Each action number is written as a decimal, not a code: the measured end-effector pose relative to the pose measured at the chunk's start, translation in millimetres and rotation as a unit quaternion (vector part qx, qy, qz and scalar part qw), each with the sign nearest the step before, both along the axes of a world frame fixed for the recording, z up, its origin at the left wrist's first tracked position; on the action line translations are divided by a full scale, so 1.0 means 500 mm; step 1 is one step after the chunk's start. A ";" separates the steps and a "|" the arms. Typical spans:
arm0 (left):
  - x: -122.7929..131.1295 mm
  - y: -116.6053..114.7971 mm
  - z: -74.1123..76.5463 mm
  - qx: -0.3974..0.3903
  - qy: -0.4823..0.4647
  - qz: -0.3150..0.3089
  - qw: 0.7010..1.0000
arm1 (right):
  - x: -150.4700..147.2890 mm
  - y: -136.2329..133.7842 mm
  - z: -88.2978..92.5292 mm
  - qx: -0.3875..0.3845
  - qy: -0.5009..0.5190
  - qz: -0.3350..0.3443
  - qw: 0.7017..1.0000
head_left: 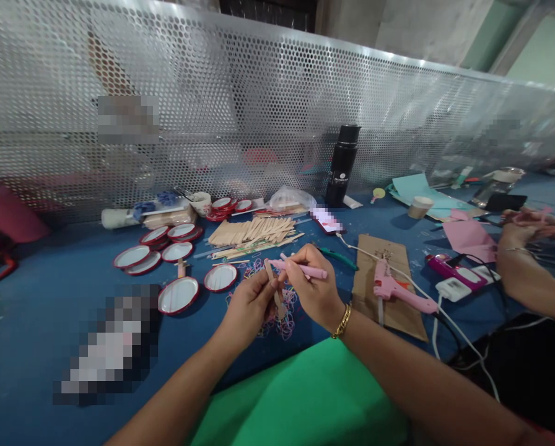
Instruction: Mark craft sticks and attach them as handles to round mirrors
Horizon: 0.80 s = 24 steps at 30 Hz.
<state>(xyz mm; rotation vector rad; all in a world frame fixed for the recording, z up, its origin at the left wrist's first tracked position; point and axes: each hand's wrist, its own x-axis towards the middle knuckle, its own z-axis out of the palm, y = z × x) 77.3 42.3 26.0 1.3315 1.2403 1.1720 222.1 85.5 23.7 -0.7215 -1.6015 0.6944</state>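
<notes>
My left hand (252,297) pinches a wooden craft stick (279,303), which slants down toward me. In my right hand (315,294) is a pink marker (315,272), gripped like a pen, its tip at the upper end of the stick. Whether the tip touches the wood I cannot tell. Below both hands lies a tangle of colourful rubber bands (285,325). Just beyond them is a heap of craft sticks (252,231). White round lids with red rims (220,277) lie to the left of my left hand, one with a stick piece beside it.
A pink glue gun (402,291) rests on cardboard (363,248) at right, with cables nearby. Behind stand a black bottle (344,167) and a lit phone (327,220). Green material (300,396) lies before me. Another person's hands (528,226) are at far right; a perforated metal screen (268,105) runs behind.
</notes>
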 end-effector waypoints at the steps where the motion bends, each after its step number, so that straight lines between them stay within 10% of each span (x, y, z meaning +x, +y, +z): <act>1: 0.000 0.000 0.000 -0.001 0.001 0.001 1.000 | 0.000 0.000 0.000 0.002 0.003 -0.004 1.000; 24: -0.003 0.001 -0.005 -0.005 0.005 0.001 1.000 | 0.002 0.000 0.003 0.011 0.010 -0.003 1.000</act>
